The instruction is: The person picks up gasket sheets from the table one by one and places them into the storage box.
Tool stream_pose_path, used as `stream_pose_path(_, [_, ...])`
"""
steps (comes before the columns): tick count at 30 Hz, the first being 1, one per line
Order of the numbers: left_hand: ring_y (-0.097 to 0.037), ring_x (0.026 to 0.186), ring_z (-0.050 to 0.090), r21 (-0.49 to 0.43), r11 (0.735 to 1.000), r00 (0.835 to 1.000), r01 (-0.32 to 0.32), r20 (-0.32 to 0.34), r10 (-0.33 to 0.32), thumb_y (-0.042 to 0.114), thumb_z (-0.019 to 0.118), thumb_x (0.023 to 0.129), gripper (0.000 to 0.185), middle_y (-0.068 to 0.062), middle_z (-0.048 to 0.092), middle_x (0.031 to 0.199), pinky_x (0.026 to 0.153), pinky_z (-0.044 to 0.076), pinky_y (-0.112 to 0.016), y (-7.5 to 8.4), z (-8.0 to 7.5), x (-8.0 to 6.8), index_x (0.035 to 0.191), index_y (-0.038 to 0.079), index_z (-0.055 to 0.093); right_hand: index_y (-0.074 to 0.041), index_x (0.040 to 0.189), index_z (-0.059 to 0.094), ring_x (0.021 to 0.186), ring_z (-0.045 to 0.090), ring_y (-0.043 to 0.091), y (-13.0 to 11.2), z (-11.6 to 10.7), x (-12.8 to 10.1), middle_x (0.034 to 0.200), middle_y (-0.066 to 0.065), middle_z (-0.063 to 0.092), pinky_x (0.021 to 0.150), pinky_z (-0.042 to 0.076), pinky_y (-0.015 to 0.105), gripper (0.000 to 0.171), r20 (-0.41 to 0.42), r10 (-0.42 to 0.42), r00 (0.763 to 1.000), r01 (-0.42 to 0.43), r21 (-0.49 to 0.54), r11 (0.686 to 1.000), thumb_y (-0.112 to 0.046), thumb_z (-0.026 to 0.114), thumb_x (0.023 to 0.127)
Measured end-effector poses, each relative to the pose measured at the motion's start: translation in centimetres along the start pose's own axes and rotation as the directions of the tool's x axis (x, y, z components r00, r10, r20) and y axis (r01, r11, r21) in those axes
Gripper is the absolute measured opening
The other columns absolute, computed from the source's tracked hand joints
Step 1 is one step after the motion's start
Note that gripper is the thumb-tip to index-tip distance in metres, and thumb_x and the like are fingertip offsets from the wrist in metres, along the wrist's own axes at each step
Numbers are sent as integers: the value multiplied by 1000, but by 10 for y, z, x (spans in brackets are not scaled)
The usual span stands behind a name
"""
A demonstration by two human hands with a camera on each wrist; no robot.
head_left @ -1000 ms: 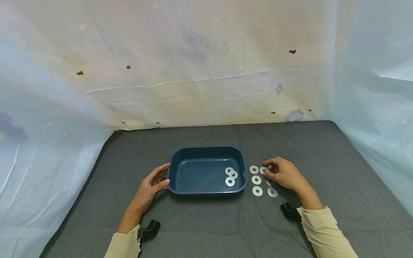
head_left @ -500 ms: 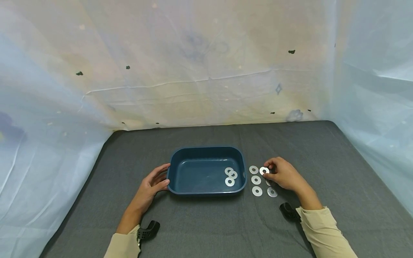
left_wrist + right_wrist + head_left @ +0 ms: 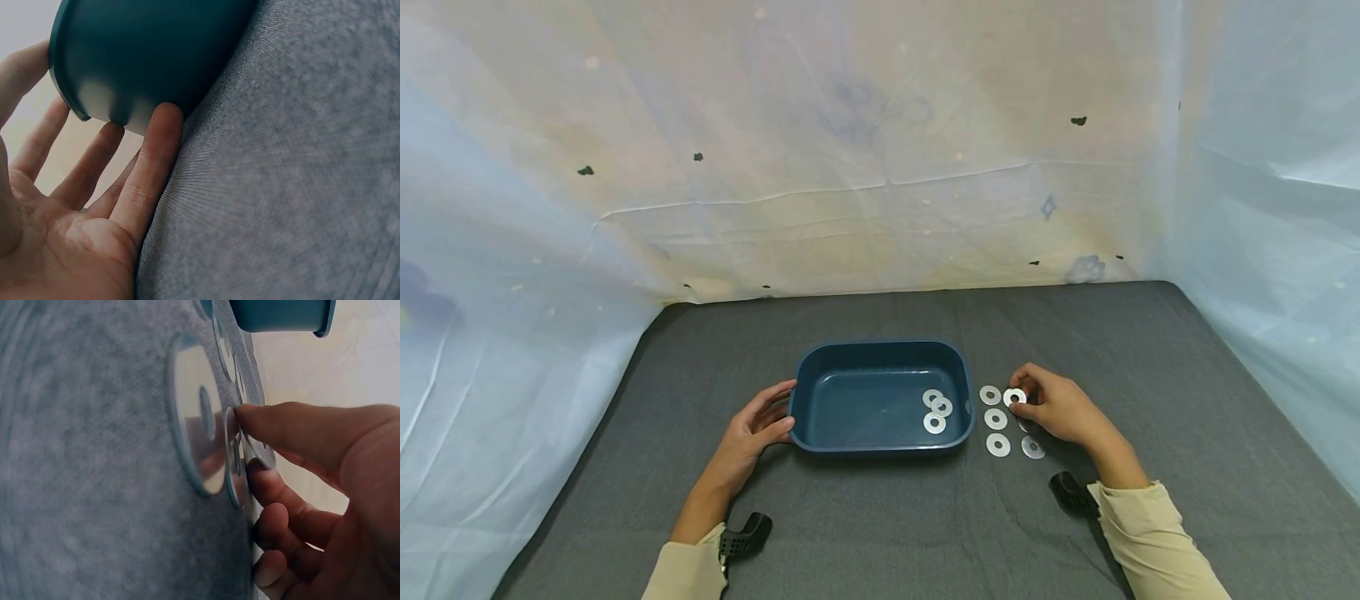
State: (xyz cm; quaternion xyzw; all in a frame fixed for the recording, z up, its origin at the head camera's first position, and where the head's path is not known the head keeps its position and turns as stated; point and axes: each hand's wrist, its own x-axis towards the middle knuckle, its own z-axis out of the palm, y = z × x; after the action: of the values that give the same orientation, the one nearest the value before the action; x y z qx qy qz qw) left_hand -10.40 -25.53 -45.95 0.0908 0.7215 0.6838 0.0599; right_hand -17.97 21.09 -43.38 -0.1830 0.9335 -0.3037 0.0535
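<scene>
The right hand [image 3: 1056,408] now pinches 1 washer [image 3: 1014,397], tilted up off the counter [image 3: 880,517] just right of the blue tray [image 3: 805,375]; 1 second ago it lay flat. The left hand [image 3: 752,429], fingers straight, stays against the tray's left wall.

Bench [image 3: 865,517] covered in dark grey woven cloth, running back to a straight far edge. Pale translucent plastic sheeting [image 3: 865,167] hangs behind it and wraps both sides: warm beige at centre, bluish at left and right. Sheet is creased, with small dark specks. Light is soft and even
</scene>
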Motion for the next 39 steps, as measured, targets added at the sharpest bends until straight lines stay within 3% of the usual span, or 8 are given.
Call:
stream_pose_path(6, [-7,123,58,5,1000,1000,0,-3,0,8,56,101,55,-14,40,151,86,58,-29,0,0,0,152,6,36,-11,115,63,66,48,10,-2,0,1,87,1,64,63,38,27,27,14,22,1000,-22,3,1000,-18,72,91])
stream_pose_path(12, [-8,123,58,5,1000,1000,-6,-2,7,7,56,101,55,-16,40,151,86,58,-29,0,0,0,152,6,36,-4,119,65,69,47,10,-5,-1,0,90,4,65,63,38,27,38,26,15,1000,-15,0,1000,-18,77,86])
stream_pose_path(18, [-9,122,58,2,1000,999,-30,10,30,5,55,101,55,-17,41,150,85,58,-30,-1,-1,0,152,4,35,-1,121,65,70,47,11,-6,-1,0,94,8,63,64,38,28,37,25,15,1000,-15,-12,1000,-13,74,88])
stream_pose_path(28, [-8,123,58,-1,1000,999,-31,11,31,6,55,101,56,-12,42,150,86,58,-29,-1,0,0,152,5,35,-3,120,67,70,47,12,-6,-1,0,93,8,62,65,38,29,37,9,36,999,-36,-30,999,-14,76,86])
stream_pose_path(39, [-9,124,58,-1,999,999,-37,8,37,5,55,101,55,-17,40,151,85,58,-30,-2,0,-1,152,5,35,-5,117,69,69,46,13,-6,-1,2,84,5,58,62,36,29,37,-24,59,998,-60,-37,998,-18,79,84])
